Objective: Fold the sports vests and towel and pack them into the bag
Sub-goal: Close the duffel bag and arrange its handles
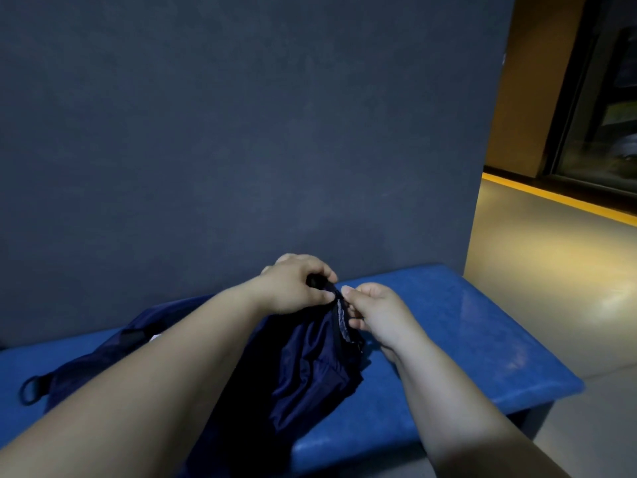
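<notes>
Gripping the raised end of the navy bag (310, 370), the left hand (296, 288) had fingers curled on it; right hand (375, 315) pinched its zip edge. It lay on blue bench (465, 339).

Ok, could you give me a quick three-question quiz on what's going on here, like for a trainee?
1. True or false: the left hand and right hand both grip the bag.
2. The bag lies on: A) the floor B) a bench C) a chair.
3. Fill in: the black ring is at the bag's ____ end (left/right).
Key: 1 true; 2 B; 3 left.
</notes>
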Tool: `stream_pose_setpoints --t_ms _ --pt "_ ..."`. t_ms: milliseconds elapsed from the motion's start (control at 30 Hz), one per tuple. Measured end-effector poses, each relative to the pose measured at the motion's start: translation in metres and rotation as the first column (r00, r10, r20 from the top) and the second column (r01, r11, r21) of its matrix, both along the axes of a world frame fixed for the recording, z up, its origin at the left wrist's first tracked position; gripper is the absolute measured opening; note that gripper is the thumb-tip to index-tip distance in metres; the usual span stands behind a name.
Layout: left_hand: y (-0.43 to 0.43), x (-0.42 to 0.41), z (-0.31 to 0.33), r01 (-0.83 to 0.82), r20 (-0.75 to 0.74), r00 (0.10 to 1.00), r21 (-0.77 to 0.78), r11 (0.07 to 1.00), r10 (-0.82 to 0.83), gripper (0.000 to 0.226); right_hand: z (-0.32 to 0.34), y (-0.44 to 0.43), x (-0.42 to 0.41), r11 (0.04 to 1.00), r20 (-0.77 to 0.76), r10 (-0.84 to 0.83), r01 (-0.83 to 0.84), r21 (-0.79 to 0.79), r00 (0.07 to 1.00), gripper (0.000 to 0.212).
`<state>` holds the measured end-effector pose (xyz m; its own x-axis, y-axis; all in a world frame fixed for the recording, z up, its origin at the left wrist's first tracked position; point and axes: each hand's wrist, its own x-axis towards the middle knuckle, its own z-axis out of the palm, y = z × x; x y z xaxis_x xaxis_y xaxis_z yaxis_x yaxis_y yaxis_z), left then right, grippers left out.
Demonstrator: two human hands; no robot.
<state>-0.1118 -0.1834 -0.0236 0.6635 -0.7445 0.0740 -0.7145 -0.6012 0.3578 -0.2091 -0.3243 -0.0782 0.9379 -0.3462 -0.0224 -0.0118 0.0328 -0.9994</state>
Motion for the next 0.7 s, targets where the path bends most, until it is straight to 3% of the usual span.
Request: stream_pose_setpoints --t_ms 233,500,700 --pt "0.003 -0.004 -0.018 -0.054 0.022 0.998 -0.129 0.990 0.057 0.036 -0.002 0.003 0.000 1.000 0.018 -0.007 0.007 -0.021 1.000 0.028" --pt "0.003 -0.005 -0.029 -0.107 -0.007 0.994 -0.193 0.975 0.108 0.023 -0.001 0.003 -0.001 1.000 0.018 0.008 -0.007 -0.024 1.000 0.027" --pt "0.006 -0.004 -0.022 -0.111 0.063 0.990 -0.174 0.978 0.123 0.016 -0.001 0.005 -0.002 0.999 0.002 0.037 -0.037 -0.034 0.999 0.026"
